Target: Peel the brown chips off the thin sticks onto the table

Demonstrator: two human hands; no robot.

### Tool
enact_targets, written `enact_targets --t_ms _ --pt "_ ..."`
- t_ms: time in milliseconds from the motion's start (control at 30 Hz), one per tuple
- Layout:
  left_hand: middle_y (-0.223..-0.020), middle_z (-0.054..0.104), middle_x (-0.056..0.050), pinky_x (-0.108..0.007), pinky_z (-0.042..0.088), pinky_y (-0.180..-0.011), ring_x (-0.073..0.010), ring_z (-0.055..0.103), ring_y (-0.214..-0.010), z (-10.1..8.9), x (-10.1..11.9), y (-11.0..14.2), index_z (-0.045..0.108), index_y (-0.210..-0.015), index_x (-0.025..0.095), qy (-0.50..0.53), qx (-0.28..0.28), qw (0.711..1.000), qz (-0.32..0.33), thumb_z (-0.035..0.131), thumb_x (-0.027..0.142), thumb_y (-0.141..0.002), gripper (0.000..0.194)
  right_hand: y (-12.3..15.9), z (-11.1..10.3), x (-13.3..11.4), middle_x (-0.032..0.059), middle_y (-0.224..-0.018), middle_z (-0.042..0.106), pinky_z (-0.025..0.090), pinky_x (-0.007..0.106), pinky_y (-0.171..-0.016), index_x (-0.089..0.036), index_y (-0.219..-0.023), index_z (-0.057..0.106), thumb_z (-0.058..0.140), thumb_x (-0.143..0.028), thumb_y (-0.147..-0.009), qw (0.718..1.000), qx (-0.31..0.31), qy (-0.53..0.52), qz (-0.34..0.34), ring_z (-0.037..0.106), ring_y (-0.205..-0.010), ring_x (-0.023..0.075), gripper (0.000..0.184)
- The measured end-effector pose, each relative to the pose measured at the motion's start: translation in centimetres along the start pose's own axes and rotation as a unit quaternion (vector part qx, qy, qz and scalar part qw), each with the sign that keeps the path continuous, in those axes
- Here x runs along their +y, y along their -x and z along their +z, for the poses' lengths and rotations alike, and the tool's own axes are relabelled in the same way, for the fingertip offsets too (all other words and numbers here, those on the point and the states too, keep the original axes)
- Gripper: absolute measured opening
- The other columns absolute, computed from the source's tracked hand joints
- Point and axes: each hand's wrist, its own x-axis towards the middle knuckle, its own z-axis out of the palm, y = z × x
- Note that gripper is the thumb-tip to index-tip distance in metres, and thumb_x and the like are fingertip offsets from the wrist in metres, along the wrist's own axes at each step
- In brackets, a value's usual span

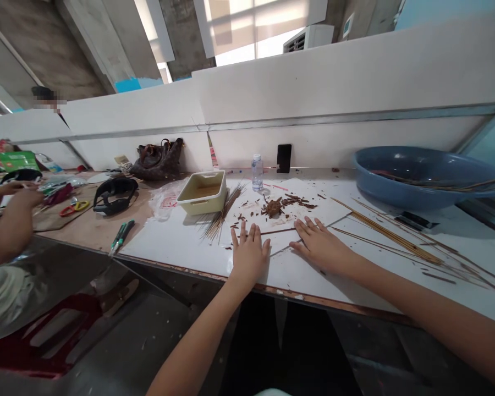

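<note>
**Both hands flat, fingers spread**

The left hand (249, 256) and right hand (322, 246) lie palm-down on a white sheet (169, 250), fingers spread, pinching nothing. A thin brown splint (278, 231) seems to pass under the left fingers, near a heap of brown shavings (273, 208). Thin bamboo sticks (390, 236) lie rightward on the table (94, 234).

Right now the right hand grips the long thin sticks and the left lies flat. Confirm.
Wrong: in the head view the right hand lies flat and open on the white board, apart from the long thin sticks. The left hand lies flat, as stated.
</note>
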Motion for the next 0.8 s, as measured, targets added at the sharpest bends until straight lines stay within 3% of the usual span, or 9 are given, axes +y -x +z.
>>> enact_targets --t_ms 133,233,333,400,467,633,800 --pt "-0.180 0.041 -0.010 -0.068 0.018 -0.141 -0.0354 0.020 -0.174 0.4 0.2 3.2 0.042 -0.174 0.016 0.004 0.023 1.000 0.011 0.030 0.045 -0.118 0.064 2.7 1.0 -0.9 0.0228 -0.174 0.046 0.022 0.067 -0.139 -0.008 -0.178 0.029 0.019 -0.081 -0.109 0.999 0.043 0.020 -0.002 0.033 -0.168 0.0428 0.101" --pt "-0.183 0.033 -0.012 -0.066 0.021 -0.141 -0.0333 0.019 -0.175 -0.3 -0.1 4.1 0.034 -0.177 0.014 0.022 0.064 0.998 0.008 0.032 0.041 -0.118 0.065 2.7 0.0 -1.3 0.0259 -0.168 0.055 0.024 0.068 -0.137 -0.005 -0.174 0.041 0.023 -0.075 -0.111 0.996 0.074 0.041 -0.030 0.042 -0.163 0.0453 0.096" --pt "-0.182 0.038 -0.015 -0.061 0.026 -0.141 -0.0320 0.025 -0.174 -1.5 -1.5 3.3 0.039 -0.173 0.012 0.057 0.143 0.988 -0.024 0.036 0.032 -0.117 0.060 0.6 -2.1 -1.3 0.0273 -0.157 0.065 0.038 0.065 -0.131 -0.004 -0.162 0.058 0.030 -0.052 -0.117 0.990 0.100 0.040 -0.090 0.058 -0.150 0.0431 0.071" --pt "-0.174 0.051 -0.015 -0.057 0.032 -0.139 -0.0310 0.029 -0.172 -2.1 -3.0 2.4 0.051 -0.165 0.013 0.085 0.198 0.976 -0.040 0.038 0.028 -0.115 0.053 -1.2 -3.1 -1.2 0.0212 -0.145 0.074 0.051 0.057 -0.120 -0.013 -0.149 0.070 0.038 -0.040 -0.117 0.985 0.091 0.010 -0.146 0.067 -0.136 0.0372 0.053" --pt "-0.165 0.061 -0.015 -0.054 0.037 -0.137 -0.0309 0.033 -0.169 -2.3 -4.5 1.6 0.061 -0.154 0.016 0.102 0.237 0.965 -0.038 0.043 0.027 -0.114 0.045 -2.7 -3.4 -1.0 0.0165 -0.135 0.078 0.056 0.052 -0.113 -0.018 -0.137 0.076 0.043 -0.035 -0.116 0.979 0.086 -0.027 -0.182 0.070 -0.127 0.0333 0.042" --pt "-0.143 0.071 -0.013 -0.055 0.046 -0.130 -0.0340 0.051 -0.151 -1.4 -6.6 0.9 0.073 -0.133 0.022 0.092 0.242 0.966 -0.022 0.051 0.026 -0.112 0.031 -3.9 -1.7 -0.5 0.0148 -0.130 0.078 0.055 0.051 -0.115 -0.019 -0.127 0.079 0.043 -0.031 -0.117 0.968 0.129 -0.079 -0.199 0.069 -0.125 0.0311 0.040" --pt "-0.139 0.070 -0.014 -0.056 0.048 -0.126 -0.0334 0.053 -0.146 -0.5 -6.5 1.0 0.073 -0.133 0.023 0.093 0.252 0.963 0.010 0.052 0.022 -0.112 0.029 -3.6 -0.3 -0.2 0.0142 -0.133 0.078 0.057 0.054 -0.116 -0.019 -0.118 0.079 0.046 -0.025 -0.116 0.956 0.186 -0.109 -0.200 0.068 -0.130 0.0319 0.034"
